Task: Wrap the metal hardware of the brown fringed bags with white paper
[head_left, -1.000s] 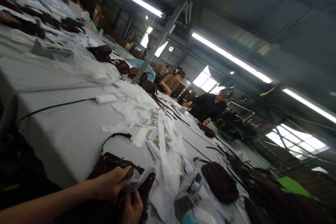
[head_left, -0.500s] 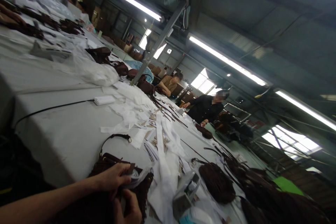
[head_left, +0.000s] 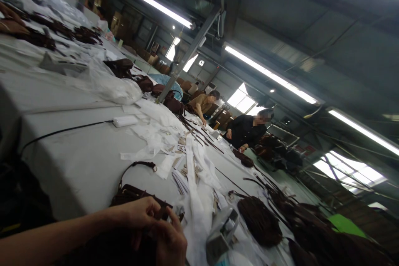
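A dark brown fringed bag [head_left: 134,193] with a looped handle [head_left: 137,165] lies at the near edge of the grey table [head_left: 81,158]. My left hand [head_left: 137,215] reaches in from the left, its fingers curled and pinching the bag's top edge. Just below it, my right hand [head_left: 171,241] is closed against the bag's opening, where a scrap of pale wrapping [head_left: 179,212] pokes out. What the right fingers hold is hidden.
White paper strips and tags [head_left: 193,174] litter the table's middle. A white power bank [head_left: 124,121] with a black cable lies further back, a clear plastic bag [head_left: 106,83] behind it. More brown bags [head_left: 260,220] lie right. Two people [head_left: 246,131] work at the far side.
The white wrapping that my left hand held above the bag has mostly gone from sight. My right hand has come up and over the bag's opening, meeting my left hand.
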The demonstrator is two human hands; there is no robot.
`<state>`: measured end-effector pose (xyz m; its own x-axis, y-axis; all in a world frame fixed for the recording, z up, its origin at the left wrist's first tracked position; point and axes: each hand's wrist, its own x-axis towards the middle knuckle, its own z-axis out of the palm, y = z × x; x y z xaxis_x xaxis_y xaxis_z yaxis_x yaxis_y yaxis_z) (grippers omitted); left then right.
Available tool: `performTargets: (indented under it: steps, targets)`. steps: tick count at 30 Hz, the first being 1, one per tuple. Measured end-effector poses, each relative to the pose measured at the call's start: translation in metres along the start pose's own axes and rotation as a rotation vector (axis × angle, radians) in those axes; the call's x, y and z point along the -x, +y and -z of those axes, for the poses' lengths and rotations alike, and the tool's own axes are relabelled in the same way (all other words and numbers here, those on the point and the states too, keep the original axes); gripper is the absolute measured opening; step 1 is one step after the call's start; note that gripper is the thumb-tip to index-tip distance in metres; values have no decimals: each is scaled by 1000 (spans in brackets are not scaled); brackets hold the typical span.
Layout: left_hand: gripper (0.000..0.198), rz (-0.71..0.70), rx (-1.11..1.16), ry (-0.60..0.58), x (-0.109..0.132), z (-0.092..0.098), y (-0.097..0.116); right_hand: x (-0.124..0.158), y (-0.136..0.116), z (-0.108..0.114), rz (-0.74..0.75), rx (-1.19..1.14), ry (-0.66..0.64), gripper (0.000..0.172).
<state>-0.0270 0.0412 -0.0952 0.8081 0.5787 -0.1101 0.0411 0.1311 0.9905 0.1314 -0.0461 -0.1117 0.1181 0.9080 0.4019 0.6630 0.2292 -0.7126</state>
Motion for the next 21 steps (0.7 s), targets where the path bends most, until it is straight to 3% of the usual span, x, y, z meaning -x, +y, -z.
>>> performTargets:
  steps: [2,4,7,11,16,21]
  targets:
    - [25,13,1,12,-2,-1,-8,-3,6,-1,-86,-137,-90,15]
    - [26,23,23,4,-3,-1,-15,-4,9,-3,-197,-231,-101,10]
    - [24,22,68,-25,-1,1,-23,-7,8,-3,-333,-247,-90,8]
    - [21,13,77,-46,3,2,-28,-12,4,2,-400,-232,-125,8]
    - [10,-21,32,-46,3,-4,-30,-13,3,11,-297,-184,-240,17]
    - [19,-56,13,-41,4,-7,-21,-13,-3,16,-175,-110,-323,23]
